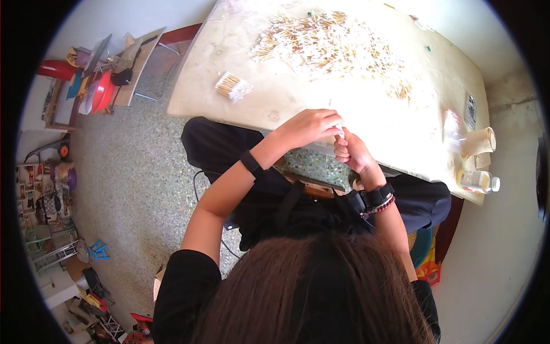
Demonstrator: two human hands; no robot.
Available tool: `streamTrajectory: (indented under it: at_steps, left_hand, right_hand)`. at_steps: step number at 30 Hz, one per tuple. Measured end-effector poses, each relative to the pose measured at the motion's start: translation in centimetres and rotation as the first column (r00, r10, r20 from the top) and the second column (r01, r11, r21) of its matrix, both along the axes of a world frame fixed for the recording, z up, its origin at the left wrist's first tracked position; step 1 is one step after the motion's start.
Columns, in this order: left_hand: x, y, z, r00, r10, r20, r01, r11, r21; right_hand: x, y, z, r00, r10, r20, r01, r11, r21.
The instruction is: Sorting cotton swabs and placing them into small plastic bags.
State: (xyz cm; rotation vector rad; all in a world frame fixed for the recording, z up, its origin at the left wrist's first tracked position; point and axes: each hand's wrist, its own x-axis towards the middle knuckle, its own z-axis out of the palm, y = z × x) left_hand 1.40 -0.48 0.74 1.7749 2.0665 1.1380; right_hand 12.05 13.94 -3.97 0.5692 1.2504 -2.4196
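Observation:
My left hand [312, 125] reaches over the table's near edge, its fingertips pinched together against my right hand. Close beside it, my right hand [354, 150] is closed, thumb up, fingers curled in. A small whitish bit shows where the two hands meet; its kind cannot be made out. Beyond the hands, a big loose heap of cotton swabs [338, 49] with white tips and brown sticks spreads over the pale table [200, 74]. To the left lies a small clear bag of cotton swabs [232, 87], its sticks lined up side by side.
At the table's right side are a brown paper-like roll [480, 141], a clear bottle [478, 182] lying on its side, clear plastic bags [452, 129] and a dark flat item [470, 112]. A red basin [103, 92] and clutter stand left, with a small blue stool [99, 250] on the speckled floor.

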Motion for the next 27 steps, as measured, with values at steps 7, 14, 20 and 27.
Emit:
streamTrajectory:
  at_steps: [7, 14, 20, 27]
  left_hand:
    - [0.8, 0.6, -1.1, 0.97, 0.084, 0.228, -0.113, 0.987, 0.114]
    - [1.0, 0.5, -0.2, 0.938, 0.045, 0.342, -0.082, 0.992, 0.094]
    - [0.3, 0.0, 0.6, 0.941, -0.016, 0.337, -0.002, 0.999, 0.054]
    - [0.2, 0.4, 0.9, 0.961, 0.039, -0.274, 0.003, 0.989, 0.151]
  right_hand:
    - [-0.3, -0.1, 0.7, 0.996, 0.083, -0.023, -0.086, 0.931, -0.356]
    - [0.1, 0.2, 0.1, 0.991, 0.133, -0.025, -0.127, 0.844, -0.52]
    - [0.4, 0.2, 0.0, 0.957, 0.255, -0.141, -0.285, 0.726, -0.626]
    - [0.2, -0.2, 1.6, 0.961, 0.272, -0.042, -0.26, 0.845, -0.468]
